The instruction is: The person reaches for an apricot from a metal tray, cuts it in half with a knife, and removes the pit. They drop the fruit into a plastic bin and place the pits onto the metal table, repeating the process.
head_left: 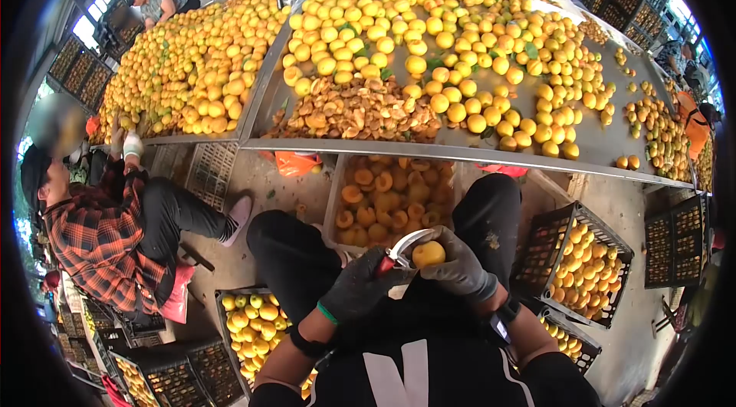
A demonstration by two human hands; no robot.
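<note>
**Fruit held at the blade, both hands closed**

Head view: the right hand (458, 269), in a dark glove, is clamped around a small round yellow fruit (428, 254) above the lap. The left hand (360, 288), also gloved, grips a red-handled curved-blade knife (402, 247); its blade arcs over the fruit's left side, touching or just beside it. The fruit lies right of the blade, nearer the right hand. Beyond, a grey metal worktop (598, 148) carries heaped yellow fruit. A tray of cut halves (383, 196) sits below.
</note>
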